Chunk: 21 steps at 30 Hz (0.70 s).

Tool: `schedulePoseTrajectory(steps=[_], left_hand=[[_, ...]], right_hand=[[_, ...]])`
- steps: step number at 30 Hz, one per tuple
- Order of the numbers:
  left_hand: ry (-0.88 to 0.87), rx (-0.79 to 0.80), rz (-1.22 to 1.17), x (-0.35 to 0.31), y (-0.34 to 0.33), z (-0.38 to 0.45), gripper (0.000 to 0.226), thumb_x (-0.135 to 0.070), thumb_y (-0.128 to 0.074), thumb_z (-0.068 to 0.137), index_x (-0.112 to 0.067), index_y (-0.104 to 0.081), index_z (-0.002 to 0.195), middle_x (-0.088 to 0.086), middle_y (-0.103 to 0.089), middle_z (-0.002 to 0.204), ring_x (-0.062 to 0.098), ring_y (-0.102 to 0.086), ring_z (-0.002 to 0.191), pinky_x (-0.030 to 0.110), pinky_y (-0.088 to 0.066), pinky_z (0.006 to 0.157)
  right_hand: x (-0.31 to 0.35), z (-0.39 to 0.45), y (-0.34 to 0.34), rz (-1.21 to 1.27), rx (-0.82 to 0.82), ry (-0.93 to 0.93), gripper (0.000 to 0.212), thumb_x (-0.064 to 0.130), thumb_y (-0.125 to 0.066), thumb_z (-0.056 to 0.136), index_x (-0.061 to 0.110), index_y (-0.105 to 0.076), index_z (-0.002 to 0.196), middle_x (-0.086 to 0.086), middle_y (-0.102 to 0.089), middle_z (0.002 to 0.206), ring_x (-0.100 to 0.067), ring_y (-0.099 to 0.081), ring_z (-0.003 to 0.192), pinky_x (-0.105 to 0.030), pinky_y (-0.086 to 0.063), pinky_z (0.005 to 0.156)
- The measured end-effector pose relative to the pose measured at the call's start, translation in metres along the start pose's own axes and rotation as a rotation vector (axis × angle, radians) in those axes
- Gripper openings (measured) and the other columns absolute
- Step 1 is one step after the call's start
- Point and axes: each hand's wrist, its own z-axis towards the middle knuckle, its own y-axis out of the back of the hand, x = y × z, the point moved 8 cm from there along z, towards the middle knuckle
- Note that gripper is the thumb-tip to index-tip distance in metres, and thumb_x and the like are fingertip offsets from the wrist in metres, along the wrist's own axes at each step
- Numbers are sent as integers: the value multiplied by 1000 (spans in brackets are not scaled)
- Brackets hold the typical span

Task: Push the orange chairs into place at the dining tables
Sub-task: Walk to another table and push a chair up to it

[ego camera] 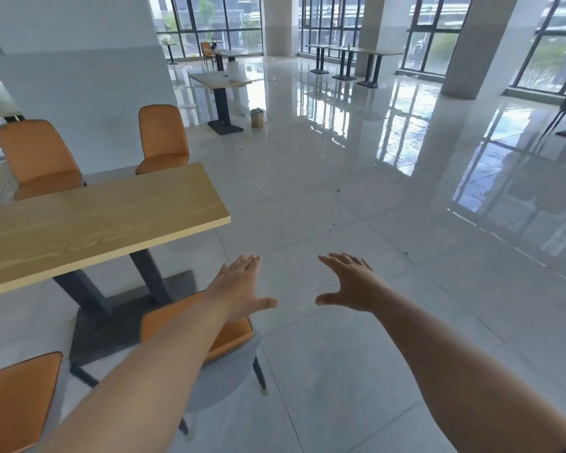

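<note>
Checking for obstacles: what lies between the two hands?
Nothing. In the head view, only bare grey floor tile shows between the open left hand and open right hand; neither holds anything.

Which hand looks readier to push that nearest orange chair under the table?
Probably the left hand: it hovers over the nearest orange chair, while the right hand is over bare floor.

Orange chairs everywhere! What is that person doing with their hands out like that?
A person is tidying the chairs at a wooden table. Both hands are open and empty, held out over the floor: the left hand above the near orange chair, the right hand beside it. That chair's seat sits near the table's end, not held. Two more orange chairs stand along the table's far side, and another is at the near left.
</note>
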Motion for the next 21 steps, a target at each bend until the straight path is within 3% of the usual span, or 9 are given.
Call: schedulePoseTrajectory(steps=[11,21], left_hand=[[-70,14,-2,-113,-1,165,104,-70,-52,82,-13,-3,154,4,-6,163,20,-1,149,43,-4,120],[-150,47,-2,-137,-7,363,103,-69,-55,82,-14,-6,154,3,-8,163,19,-5,149,44,-7,120]], right_hand=[[-172,58,63,1,-39,-54,99,68,-68,71,29,-23,151,0,-29,156,-22,-21,145,-47,-14,119],[-293,180,87,-3,-50,-153,99,66,-69,71,29,-24,151,-1,-32,154,-23,-24,143,-46,-17,119]])
